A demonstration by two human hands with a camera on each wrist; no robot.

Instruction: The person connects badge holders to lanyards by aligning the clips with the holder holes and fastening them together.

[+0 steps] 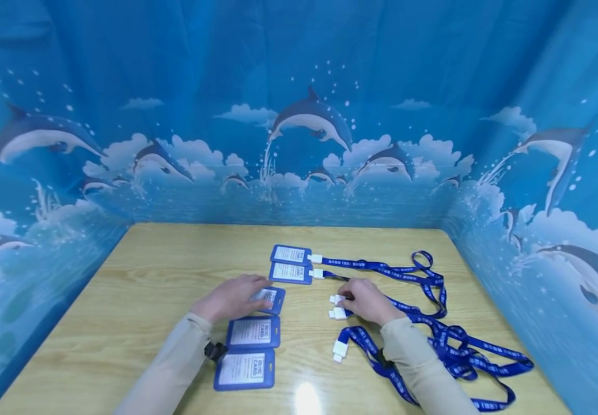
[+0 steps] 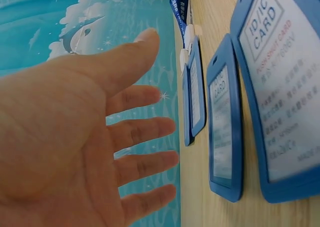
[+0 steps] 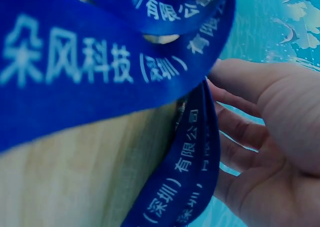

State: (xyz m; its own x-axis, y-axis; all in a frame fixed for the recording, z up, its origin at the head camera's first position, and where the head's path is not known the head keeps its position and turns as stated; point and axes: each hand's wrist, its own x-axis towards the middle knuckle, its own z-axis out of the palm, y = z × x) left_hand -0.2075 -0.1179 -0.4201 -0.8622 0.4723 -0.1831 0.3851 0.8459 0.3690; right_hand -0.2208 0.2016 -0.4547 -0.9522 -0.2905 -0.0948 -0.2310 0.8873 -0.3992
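Observation:
My left hand [image 1: 234,297] reaches over the third blue ID card holder [image 1: 275,300], fingers extended and spread in the left wrist view, nothing gripped. That holder is partly hidden under it in the head view. Two more card holders, a middle one [image 1: 253,332] and a near one [image 1: 245,369], lie below in the same column. My right hand [image 1: 366,301] has curled fingers and pinches a blue lanyard near its white clip [image 1: 337,299]; the fingertips are hidden behind the strap [image 3: 190,162] in the right wrist view. Another white clip [image 1: 337,313] lies just beside the fingers.
Two card holders, an upper one [image 1: 291,254] and a lower one [image 1: 290,273], lie at the back with lanyards [image 1: 377,266] attached. A separate lanyard clip [image 1: 340,349] lies nearer me. Tangled straps [image 1: 454,346] spread over the wooden table [image 1: 174,253]'s right side. A dolphin-print curtain [image 1: 216,196] surrounds the table.

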